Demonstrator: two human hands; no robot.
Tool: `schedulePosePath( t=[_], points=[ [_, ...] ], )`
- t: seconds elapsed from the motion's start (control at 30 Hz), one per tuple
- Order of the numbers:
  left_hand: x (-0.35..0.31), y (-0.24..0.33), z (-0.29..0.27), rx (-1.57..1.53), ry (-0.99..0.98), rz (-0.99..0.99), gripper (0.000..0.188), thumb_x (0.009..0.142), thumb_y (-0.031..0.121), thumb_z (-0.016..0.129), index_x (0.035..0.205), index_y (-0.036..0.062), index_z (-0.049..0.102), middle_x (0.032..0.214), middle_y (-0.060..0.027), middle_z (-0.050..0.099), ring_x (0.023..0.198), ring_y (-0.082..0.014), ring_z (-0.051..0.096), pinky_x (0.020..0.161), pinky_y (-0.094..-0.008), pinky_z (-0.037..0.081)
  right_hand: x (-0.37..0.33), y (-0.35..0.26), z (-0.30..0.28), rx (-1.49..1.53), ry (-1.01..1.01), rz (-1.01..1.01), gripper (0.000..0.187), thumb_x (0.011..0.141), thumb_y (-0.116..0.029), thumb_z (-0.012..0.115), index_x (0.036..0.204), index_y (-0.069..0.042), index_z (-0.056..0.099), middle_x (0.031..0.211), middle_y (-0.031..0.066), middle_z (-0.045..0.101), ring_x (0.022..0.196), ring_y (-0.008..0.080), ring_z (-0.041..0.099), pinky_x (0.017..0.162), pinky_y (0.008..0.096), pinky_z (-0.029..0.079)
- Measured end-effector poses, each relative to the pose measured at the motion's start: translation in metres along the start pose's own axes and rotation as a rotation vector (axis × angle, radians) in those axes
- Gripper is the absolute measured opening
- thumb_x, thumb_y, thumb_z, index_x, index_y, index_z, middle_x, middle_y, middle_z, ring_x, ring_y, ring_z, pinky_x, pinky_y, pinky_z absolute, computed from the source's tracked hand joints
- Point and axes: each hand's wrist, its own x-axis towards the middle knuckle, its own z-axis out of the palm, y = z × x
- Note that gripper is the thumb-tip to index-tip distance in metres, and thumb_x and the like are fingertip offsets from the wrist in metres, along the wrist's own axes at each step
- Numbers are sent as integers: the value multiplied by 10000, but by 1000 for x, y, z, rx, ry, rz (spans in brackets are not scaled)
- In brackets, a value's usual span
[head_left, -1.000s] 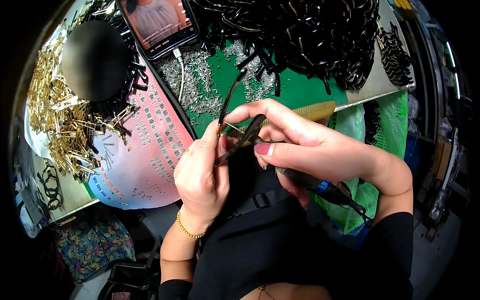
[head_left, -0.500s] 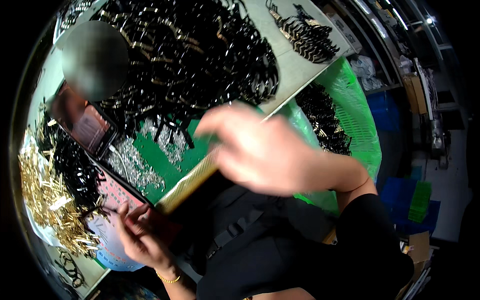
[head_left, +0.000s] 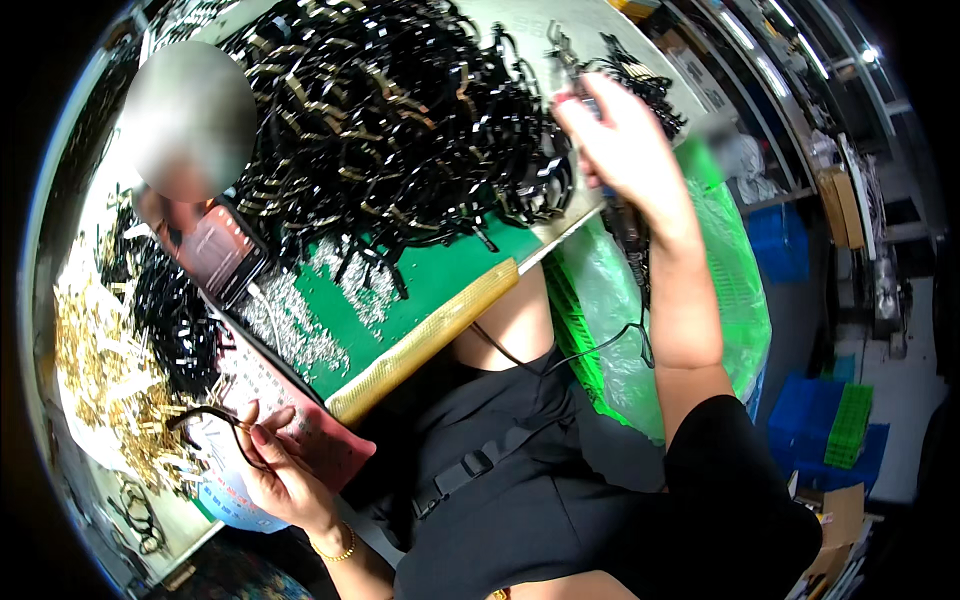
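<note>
At the lower left, my left hand [head_left: 285, 470] is closed with its fingertips on a thin, curved black piece [head_left: 205, 411] that looks like an eyeglass temple. Up at the right, over the table's edge, my right hand [head_left: 625, 140] has its fingers curled around something dark that I cannot make out. Below it runs a long dark shape [head_left: 632, 240], and a thin black cord [head_left: 590, 352] loops from there over my leg. A large heap of curved black and gold pieces [head_left: 380, 110] covers the table in front of me. A smaller bundle [head_left: 640, 70] lies beyond my right hand.
Small silver parts [head_left: 300, 325] are scattered on a green mat [head_left: 400, 325] with a yellow front edge [head_left: 430, 340]. A phone [head_left: 225, 250] stands left of them, near a pile of gold strips [head_left: 110, 380]. A green crate lined with plastic [head_left: 720, 300] sits at my right.
My right hand has moved from above the mat's front edge to the far right table corner. My left hand stays almost in place, and the view has shifted slightly.
</note>
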Motion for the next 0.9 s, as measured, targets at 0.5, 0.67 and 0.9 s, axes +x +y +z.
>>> schedulePosePath(
  t=[0.5, 0.67, 0.9],
  points=[
    [4, -13, -21, 199, -112, 216, 273, 1091, 99, 428, 1300, -33, 544, 1070, -111, 670, 953, -156, 629, 849, -293, 514, -109, -93, 177, 133, -939, -353, 271, 986, -229, 550, 1111, 8, 516, 995, 249, 656, 806, 390, 682, 682, 454, 538],
    [16, -14, -20, 367, -176, 275, 254, 1076, 52, 442, 1273, -29, 581, 1087, -73, 657, 926, -114, 610, 842, -259, 493, -94, -75, 123, -424, -744, -662, 241, 964, -168, 566, 1179, -72, 513, 1020, 147, 561, 785, 325, 664, 641, 396, 546],
    [26, -11, -12, 421, -214, 300, 283, 1045, 2, 470, 1313, -9, 559, 1101, -88, 664, 936, -144, 633, 831, -278, 507, -101, -64, 122, -566, -801, -710, 501, 874, -100, 614, 1356, -235, 587, 925, 127, 527, 721, 249, 658, 491, 355, 497]
  ],
)
